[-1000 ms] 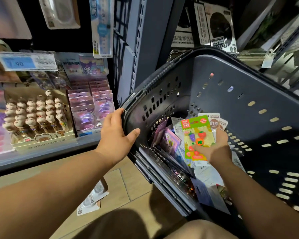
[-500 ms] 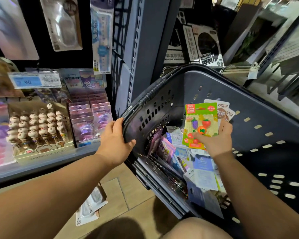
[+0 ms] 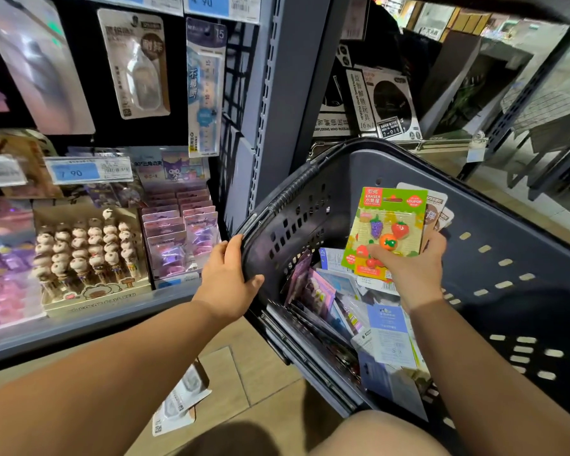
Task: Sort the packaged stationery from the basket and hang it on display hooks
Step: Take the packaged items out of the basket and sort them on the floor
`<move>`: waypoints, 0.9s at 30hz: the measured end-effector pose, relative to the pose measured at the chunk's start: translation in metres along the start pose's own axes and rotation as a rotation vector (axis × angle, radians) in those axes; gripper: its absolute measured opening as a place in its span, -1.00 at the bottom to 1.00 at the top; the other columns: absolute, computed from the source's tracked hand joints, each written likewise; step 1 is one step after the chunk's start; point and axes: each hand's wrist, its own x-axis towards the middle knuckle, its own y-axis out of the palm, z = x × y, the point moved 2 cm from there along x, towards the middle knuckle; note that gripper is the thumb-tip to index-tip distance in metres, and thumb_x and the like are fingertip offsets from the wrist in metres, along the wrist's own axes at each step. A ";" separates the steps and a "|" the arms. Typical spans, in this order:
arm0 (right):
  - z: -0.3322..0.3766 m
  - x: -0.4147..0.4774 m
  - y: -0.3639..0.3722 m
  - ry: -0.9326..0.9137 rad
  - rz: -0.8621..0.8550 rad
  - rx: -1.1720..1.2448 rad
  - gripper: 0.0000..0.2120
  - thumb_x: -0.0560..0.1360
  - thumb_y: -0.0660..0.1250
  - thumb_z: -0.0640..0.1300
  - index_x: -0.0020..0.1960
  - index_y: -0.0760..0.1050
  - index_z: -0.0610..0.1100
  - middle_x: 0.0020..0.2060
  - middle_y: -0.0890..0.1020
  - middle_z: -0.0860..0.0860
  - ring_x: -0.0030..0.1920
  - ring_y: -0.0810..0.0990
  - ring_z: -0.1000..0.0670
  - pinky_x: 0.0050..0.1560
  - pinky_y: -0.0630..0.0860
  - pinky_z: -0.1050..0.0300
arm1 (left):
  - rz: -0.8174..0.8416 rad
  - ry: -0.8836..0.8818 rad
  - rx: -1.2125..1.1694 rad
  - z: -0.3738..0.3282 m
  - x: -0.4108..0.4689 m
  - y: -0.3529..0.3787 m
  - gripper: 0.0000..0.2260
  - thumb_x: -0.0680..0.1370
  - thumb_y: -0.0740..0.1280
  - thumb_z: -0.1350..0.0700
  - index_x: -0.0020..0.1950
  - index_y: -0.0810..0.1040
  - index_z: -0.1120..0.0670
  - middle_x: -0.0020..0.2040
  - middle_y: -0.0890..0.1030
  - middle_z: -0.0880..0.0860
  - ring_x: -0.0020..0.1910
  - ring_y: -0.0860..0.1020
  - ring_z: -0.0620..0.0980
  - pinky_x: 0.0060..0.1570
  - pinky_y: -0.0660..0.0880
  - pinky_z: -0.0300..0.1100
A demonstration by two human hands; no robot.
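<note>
Head-cam view down into a shop aisle. Centre-left of frame: left hand (image 3: 227,284) gripping near rim of dark grey plastic basket (image 3: 408,179), fingers curled over the edge, thumb against the perforated wall. Basket filling centre & right of frame, tilted w/ its opening toward the camera.

Centre-right, inside the basket's mouth: right hand (image 3: 412,268) pinching a green eraser pack (image 3: 389,222) upright, thumb across the front by the fruit-shaped erasers, fingers behind. Fanned behind it in same grip: beige packs (image 3: 437,205), count unclear. Below the held pack, at basket bottom: loose packets (image 3: 336,301) in purple, blue & white, overlapping.

Upper left: brown blister pack (image 3: 135,64) & ruler pack (image 3: 205,87) hanging on a dark display panel, blue price tag (image 3: 86,171) below them. Left, on the shelf: pen display box (image 3: 86,255) w/ rows of character-topped pens, purple clip packs (image 3: 185,235) just beside it to the right. Bottom centre, on tan floor tiles: one floor pack (image 3: 181,399) lying flat. Top centre-right, behind the basket: puzzle box (image 3: 385,103) on another shelf. Bottom edge: bare knee (image 3: 375,436).
</note>
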 end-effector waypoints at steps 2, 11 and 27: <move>0.002 -0.001 0.003 -0.005 -0.001 0.020 -0.24 0.24 0.62 -0.23 0.25 0.25 0.06 0.06 0.58 0.10 0.09 0.60 0.06 0.01 0.58 0.08 | 0.006 -0.006 0.003 0.001 0.000 0.000 -0.28 0.57 0.34 0.02 0.59 -0.02 -0.01 0.56 0.07 0.09 0.51 0.11 0.19 0.49 0.14 0.09; 0.002 -0.007 0.009 0.026 0.018 0.069 -0.27 0.25 0.62 -0.23 0.23 0.27 0.07 0.03 0.61 0.09 0.08 0.63 0.03 0.07 0.61 -0.06 | 0.005 -0.012 -0.003 0.000 -0.001 0.000 -0.28 0.57 0.34 0.03 0.59 -0.02 -0.01 0.56 0.07 0.08 0.52 0.10 0.18 0.50 0.13 0.06; -0.014 -0.030 0.009 0.068 0.050 0.099 -0.37 0.28 0.59 -0.07 0.22 0.34 0.13 0.08 0.61 0.06 0.07 0.62 0.00 0.09 0.59 -0.03 | 0.012 -0.019 0.001 0.001 -0.002 0.000 -0.29 0.57 0.34 0.03 0.59 -0.01 0.00 0.56 0.06 0.08 0.51 0.11 0.17 0.49 0.14 0.08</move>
